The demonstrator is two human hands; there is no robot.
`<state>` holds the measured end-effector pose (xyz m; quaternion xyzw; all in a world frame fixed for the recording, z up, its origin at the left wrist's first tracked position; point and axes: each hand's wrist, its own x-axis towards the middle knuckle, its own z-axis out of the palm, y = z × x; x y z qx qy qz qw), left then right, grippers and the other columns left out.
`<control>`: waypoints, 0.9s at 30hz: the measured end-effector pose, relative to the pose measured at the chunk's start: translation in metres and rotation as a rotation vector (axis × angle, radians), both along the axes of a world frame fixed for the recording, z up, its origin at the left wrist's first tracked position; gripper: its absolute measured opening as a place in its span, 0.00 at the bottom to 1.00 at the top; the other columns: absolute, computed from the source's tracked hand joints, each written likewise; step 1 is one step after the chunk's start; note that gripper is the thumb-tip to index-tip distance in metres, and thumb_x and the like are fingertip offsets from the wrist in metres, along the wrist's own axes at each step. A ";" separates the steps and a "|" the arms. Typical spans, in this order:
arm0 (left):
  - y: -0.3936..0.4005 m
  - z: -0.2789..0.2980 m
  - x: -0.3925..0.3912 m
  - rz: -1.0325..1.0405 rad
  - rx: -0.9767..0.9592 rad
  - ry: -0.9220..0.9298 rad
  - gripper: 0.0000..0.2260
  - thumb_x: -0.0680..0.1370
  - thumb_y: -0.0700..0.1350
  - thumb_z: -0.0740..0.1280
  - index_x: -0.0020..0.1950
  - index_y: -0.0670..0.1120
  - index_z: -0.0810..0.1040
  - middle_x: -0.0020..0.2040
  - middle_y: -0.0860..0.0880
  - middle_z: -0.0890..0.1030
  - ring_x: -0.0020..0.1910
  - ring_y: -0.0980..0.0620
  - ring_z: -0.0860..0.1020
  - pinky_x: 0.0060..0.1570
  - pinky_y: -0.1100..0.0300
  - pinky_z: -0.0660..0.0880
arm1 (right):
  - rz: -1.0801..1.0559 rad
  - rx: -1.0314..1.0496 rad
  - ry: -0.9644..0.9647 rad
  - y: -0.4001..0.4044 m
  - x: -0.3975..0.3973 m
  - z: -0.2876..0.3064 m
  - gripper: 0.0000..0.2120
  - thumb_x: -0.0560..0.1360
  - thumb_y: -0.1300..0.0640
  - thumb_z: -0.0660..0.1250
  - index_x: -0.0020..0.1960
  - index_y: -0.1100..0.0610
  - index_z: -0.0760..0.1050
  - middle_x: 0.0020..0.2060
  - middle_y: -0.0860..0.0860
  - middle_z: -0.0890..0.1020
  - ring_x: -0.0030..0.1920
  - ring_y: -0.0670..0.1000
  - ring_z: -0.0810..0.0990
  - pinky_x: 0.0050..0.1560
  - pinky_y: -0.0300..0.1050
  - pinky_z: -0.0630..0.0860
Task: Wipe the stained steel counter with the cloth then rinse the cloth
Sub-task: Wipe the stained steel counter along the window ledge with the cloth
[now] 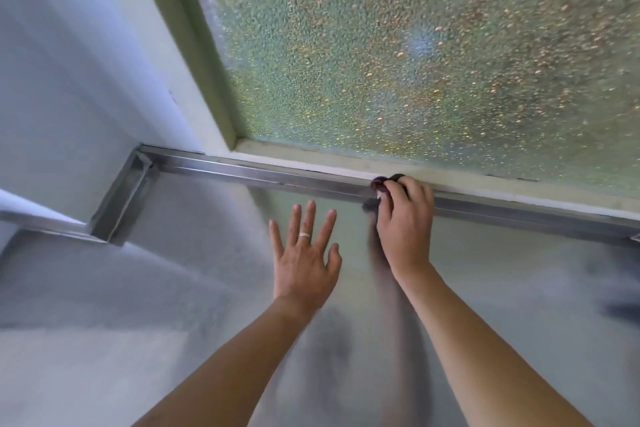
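The steel counter [194, 288] fills the lower half of the view, dull and reflective. My right hand [407, 225] is at the counter's back edge, fingers curled round a small dark cloth [380, 183] that it presses against the raised steel back rim [277, 175]. Most of the cloth is hidden under the fingers. My left hand [306, 253] lies flat on the counter just left of the right hand, fingers spread and straight, a ring on one finger, holding nothing.
A frosted, pebbled window pane [415, 45] rises directly behind the rim, with a pale frame [207, 80] on its left. A white wall [69, 80] stands at the left, where the steel rim turns a corner [121, 198].
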<state>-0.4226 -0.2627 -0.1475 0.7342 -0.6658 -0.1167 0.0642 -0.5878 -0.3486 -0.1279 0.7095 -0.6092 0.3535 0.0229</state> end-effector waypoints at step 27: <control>0.037 -0.001 0.206 0.381 -0.162 0.021 0.28 0.79 0.48 0.56 0.77 0.40 0.65 0.78 0.40 0.67 0.81 0.42 0.58 0.78 0.44 0.59 | 0.480 0.155 0.068 0.014 0.272 -0.026 0.16 0.79 0.55 0.65 0.66 0.55 0.79 0.67 0.49 0.80 0.67 0.55 0.77 0.58 0.53 0.75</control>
